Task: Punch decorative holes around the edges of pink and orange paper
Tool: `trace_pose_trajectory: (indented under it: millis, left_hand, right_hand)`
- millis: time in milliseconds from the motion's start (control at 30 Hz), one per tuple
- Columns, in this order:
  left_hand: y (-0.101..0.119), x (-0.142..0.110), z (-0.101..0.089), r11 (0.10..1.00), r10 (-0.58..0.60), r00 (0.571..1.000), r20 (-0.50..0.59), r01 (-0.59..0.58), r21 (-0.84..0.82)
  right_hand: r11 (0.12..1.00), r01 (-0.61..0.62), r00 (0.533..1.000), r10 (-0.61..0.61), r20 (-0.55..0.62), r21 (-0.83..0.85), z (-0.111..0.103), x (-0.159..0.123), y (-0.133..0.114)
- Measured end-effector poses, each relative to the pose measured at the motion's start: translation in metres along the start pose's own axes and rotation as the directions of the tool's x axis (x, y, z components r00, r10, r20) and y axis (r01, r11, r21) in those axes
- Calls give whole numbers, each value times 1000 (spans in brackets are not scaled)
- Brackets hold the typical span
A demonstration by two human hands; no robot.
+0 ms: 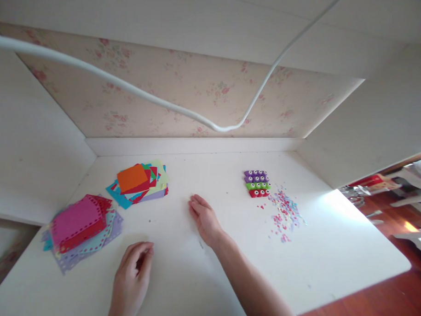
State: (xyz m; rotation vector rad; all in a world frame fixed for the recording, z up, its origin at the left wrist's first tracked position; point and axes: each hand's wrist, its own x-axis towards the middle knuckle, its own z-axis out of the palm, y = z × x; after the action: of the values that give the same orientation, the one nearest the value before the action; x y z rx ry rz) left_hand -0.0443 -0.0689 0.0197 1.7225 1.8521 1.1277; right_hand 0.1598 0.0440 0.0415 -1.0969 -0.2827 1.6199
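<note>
A white cable [184, 112] hangs across the view. The left hand [132, 275] is curled, its fingertips drawn together; whether they pinch anything, I cannot tell. The right hand [206, 220], fingers extended, touches the white tabletop [178, 286]. Beyond them, to the left, lie the plain paper pile [132, 178] and the hole-edged paper pile [77, 222]; these sheets should be light, flexible, easily creased and prone to sliding, best lifted by opposite edges. Count: two paper piles, four rows of eyed pieces [258, 179], one scatter of confetti [284, 213], its bits too small to count.
</note>
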Motion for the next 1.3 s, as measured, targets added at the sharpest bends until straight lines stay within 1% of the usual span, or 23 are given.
trace_pose_trajectory:
  millis: [33,100,167,233,300,333,400,500,600,700,767,867,933,967,1000,1033,1067,1100,1133,1167,1200,1233,1300]
  left_hand:
    - [0,0,0,1000,8,1000,1,-8,5]
    - [0,1,2,1000,18,1000,10,-18,14]
    - [1,1,4,999,31,999,31,-31,22]
    - [1,0,6,998,44,997,56,-46,33]
    - [2,-1,7,997,59,996,70,-62,41]
    - [1,-1,7,997,65,995,71,-69,43]
    - [1,-1,7,996,77,995,65,-80,46]
    - [2,-1,7,995,89,994,62,-92,47]
    - [2,0,7,994,94,993,68,-97,46]
    - [4,0,6,993,100,992,74,-104,51]
    - [5,-1,6,992,105,992,76,-109,57]
    - [7,-1,5,991,113,991,72,-118,64]
    - [9,-1,5,990,119,991,69,-124,69]
    - [9,-1,5,989,122,990,68,-127,71]
    - [10,-1,5,989,126,990,67,-131,74]
    - [10,-1,5,988,131,989,69,-136,77]
    - [10,-1,5,987,135,988,70,-141,81]
    - [10,-1,5,985,142,987,72,-148,85]
    - [10,-1,6,984,150,986,75,-157,91]
    - [9,-1,7,981,160,984,79,-167,95]
    - [9,-1,7,979,171,982,82,-179,99]
    - [8,-2,8,976,183,980,84,-191,102]
    - [6,-2,9,970,208,975,84,-216,110]
  right_hand:
    - [999,41,998,-40,-40,22,-10,4,-10]
    - [990,126,983,-117,-139,58,-39,11,-35]
    - [974,214,948,-189,-255,75,-72,11,-60]
    - [954,291,900,-246,-359,76,-103,5,-80]
    - [937,343,857,-283,-431,68,-129,-6,-92]
    - [928,366,838,-299,-456,64,-138,-14,-94]
    - [914,402,816,-331,-475,54,-150,-27,-94]
    - [906,423,819,-376,-433,13,-151,-41,-88]
    - [915,398,846,-392,-362,-63,-140,-41,-83]
    - [937,332,890,-351,-290,-113,-125,-32,-79]
    - [948,289,909,-316,-271,-134,-118,-26,-77]
    - [946,282,906,-318,-280,-161,-115,-20,-79]
    - [922,320,896,-369,-249,-216,-120,-19,-88]
    - [895,349,880,-415,-229,-278,-123,-18,-96]
    - [845,381,852,-478,-212,-374,-128,-18,-104]
    - [763,409,806,-559,-194,-500,-133,-16,-114]
    - [642,418,741,-650,-168,-643,-138,-14,-125]
    - [490,394,666,-735,-125,-777,-142,-11,-135]
    - [322,339,599,-799,-61,-884,-147,-7,-144]
    - [164,263,557,-831,11,-951,-150,-2,-153]
    - [30,182,545,-835,75,-983,-153,4,-160]
    - [-75,108,556,-822,123,-991,-156,11,-165]
    - [-224,-4,618,-767,173,-975,-159,26,-171]
